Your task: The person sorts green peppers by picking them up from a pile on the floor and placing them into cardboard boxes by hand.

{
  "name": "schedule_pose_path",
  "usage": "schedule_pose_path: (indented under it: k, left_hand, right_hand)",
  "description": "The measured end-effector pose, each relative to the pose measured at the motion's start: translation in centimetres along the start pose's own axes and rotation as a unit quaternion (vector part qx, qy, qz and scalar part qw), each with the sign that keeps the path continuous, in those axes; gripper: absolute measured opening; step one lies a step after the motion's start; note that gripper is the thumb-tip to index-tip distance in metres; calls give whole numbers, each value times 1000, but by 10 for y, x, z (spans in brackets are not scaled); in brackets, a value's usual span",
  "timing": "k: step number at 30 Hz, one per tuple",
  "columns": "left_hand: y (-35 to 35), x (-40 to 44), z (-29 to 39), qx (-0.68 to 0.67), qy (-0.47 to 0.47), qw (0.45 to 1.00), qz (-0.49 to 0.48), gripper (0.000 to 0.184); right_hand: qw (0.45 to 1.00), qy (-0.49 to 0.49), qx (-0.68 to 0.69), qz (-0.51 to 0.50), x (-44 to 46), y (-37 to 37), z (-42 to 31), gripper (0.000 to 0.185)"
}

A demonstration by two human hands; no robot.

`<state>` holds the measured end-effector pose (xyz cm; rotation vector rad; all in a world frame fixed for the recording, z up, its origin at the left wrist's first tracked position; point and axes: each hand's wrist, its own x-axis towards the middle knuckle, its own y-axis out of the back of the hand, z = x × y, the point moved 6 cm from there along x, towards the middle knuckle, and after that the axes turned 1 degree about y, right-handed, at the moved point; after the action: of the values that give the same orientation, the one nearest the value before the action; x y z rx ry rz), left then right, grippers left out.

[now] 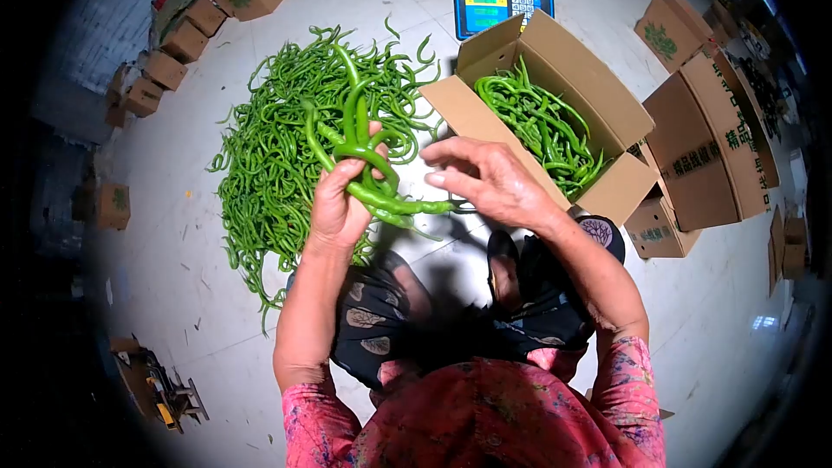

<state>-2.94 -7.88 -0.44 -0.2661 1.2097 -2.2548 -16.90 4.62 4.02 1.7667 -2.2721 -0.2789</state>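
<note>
My left hand (pixel 342 199) is closed around several long green chili peppers (pixel 360 126), which stick out above it and across to the right. My right hand (pixel 492 180) hovers just right of them, thumb and forefinger apart; its lower fingers are partly hidden. Beneath it, by the tip of one held pepper, is a small dark thing (pixel 465 206) that I cannot make out. A large heap of green chili peppers (pixel 269 165) lies on the floor behind and left of my left hand. Beyond my right hand stands an open cardboard box (pixel 598 82), partly filled with chili peppers (pixel 546 134).
A blue digital scale display (pixel 504 10) stands behind the box. More cardboard boxes (pixel 706 143) are at the right, and a row of small boxes (pixel 184 40) lines the far left. A metal and yellow tool (pixel 165 394) lies at lower left. My knees are below my hands.
</note>
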Motion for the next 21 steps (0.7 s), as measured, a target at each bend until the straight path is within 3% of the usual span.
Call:
schedule_pose_path:
  k: [6, 15, 19, 21]
  left_hand:
    - [-23, 1, -19, 128, 17, 992, 11, 57]
    - [-18, 3, -26, 28, 37, 999, 14, 50]
    - [4, 9, -28, 75, 52, 995, 51, 29]
    - [11, 7, -32, 146, 51, 979, 131, 27]
  right_hand:
    - [997, 6, -5, 80, 10, -14, 5, 25]
    - [996, 52, -44, 63, -1, -7, 4, 17]
    - [979, 166, -115, 32, -7, -16, -3, 18]
    - [962, 227, -148, 40, -9, -29, 1, 22]
